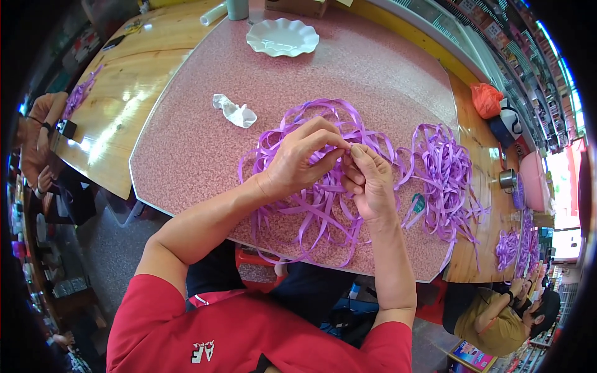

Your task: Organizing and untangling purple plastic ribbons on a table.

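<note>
Over a loose tangle of purple ribbon [317,221] on the pink speckled table, my left hand [305,155] and my right hand [370,177] meet fingertip to fingertip. Both pinch a bit of the ribbon between thumb and forefinger; the exact spot they grip is small and mostly covered by the fingers. Loops of the tangle spread beneath and around both hands. To the right of my right hand lies a second, denser heap of purple ribbon [443,180], joined to the tangle by loose strands.
A crumpled white tissue [235,112] lies beyond my left hand. At the table's far side stands a scalloped white plate [283,38], near a cardboard box [298,6]. An orange plastic bag [486,101] sits at the right. Co-workers sit left and right, with more purple ribbon near them.
</note>
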Demonstrator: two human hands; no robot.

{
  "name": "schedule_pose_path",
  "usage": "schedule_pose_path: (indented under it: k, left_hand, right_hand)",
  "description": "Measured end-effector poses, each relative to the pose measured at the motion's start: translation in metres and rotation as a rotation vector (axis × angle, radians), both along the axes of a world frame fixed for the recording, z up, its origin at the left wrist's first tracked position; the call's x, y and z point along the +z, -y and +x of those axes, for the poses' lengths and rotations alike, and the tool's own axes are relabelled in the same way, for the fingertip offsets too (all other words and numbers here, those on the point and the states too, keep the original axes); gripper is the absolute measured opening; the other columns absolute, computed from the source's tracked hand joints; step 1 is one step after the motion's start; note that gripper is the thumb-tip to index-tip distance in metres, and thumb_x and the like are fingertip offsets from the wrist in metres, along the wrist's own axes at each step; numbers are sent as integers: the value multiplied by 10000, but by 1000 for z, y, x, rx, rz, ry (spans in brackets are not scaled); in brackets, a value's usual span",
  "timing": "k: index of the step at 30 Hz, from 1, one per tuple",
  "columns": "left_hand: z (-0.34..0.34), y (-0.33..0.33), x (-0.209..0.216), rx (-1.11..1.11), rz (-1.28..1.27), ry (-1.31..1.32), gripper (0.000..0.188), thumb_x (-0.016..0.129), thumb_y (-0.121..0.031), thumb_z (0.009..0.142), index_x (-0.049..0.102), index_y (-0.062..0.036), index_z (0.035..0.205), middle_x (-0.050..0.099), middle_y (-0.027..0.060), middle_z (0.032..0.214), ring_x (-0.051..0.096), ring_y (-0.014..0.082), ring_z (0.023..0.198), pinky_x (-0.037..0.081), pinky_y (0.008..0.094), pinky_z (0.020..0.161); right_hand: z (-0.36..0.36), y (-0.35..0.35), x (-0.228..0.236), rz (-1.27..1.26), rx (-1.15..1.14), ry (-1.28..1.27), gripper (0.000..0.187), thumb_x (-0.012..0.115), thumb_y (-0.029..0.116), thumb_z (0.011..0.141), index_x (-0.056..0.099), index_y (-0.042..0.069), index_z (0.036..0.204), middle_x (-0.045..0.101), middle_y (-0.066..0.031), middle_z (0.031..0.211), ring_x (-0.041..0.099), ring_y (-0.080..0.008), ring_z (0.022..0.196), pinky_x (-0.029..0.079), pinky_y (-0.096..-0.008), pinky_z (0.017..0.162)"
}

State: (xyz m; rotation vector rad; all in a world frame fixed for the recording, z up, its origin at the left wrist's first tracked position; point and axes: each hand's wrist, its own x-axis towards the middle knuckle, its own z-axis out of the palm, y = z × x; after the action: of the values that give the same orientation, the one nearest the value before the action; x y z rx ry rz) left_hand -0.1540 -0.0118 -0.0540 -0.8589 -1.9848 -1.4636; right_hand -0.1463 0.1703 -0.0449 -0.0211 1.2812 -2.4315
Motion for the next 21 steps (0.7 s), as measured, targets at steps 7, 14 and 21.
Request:
schedule_pose_path:
  k: [7,14,21]
  left_hand:
    - [3,0,2,61,-15,46,191,716,30,798,623,-21,956,618,109,941,648,261,845,525,346,693]
    - [1,2,-1,67,-28,1,232,725,22,779,572,-22,949,596,110,904,626,260,808,508,352,675]
    - [2,-1,1,33,-7,32,261,733,38,799,575,-30,996,603,103,943,619,231,845,514,328,716]
  right_hand:
    - [0,0,-1,-3,-3,-20,121,622,162,981,672,63,1031,631,8,837,440,5,581,327,-141,421]
    - [1,4,2,121,-58,-32,110,631,174,979,675,83,1022,618,37,797,408,18,549,290,-138,417]
    - [1,4,1,112,-53,-67,99,639,183,975,670,93,1002,598,60,770,378,17,536,268,-148,422]
